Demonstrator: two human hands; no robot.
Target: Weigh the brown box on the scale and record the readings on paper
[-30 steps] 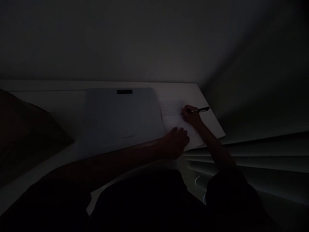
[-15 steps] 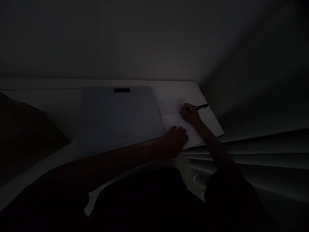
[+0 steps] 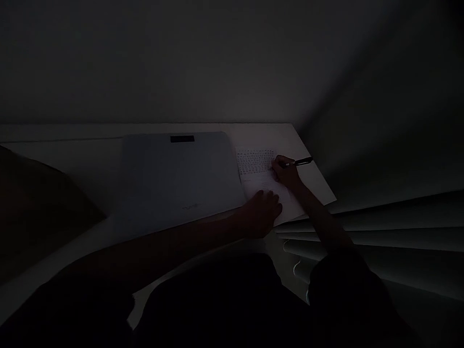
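Observation:
The scene is very dark. My right hand (image 3: 285, 171) pinches a dark pen (image 3: 302, 161), whose back end points right; its tip is hidden by the fingers. Under that hand lies a white sheet of paper (image 3: 258, 182) with rows of small marks across its upper part. My left hand (image 3: 261, 213) rests on the paper's lower edge, palm down, with its fingers bent and a little apart. It appears to hold nothing.
Left of the paper, a large grey flat panel (image 3: 174, 179) with a black label at its top lies on the white table (image 3: 308, 186). A wall (image 3: 181, 63) rises behind. Curtain-like folds (image 3: 391, 237) hang at right, and a dark shape (image 3: 39, 208) stands at left.
The view has shifted slightly. Both hands stay in nearly the same place on the paper, and the pen is still in my right hand.

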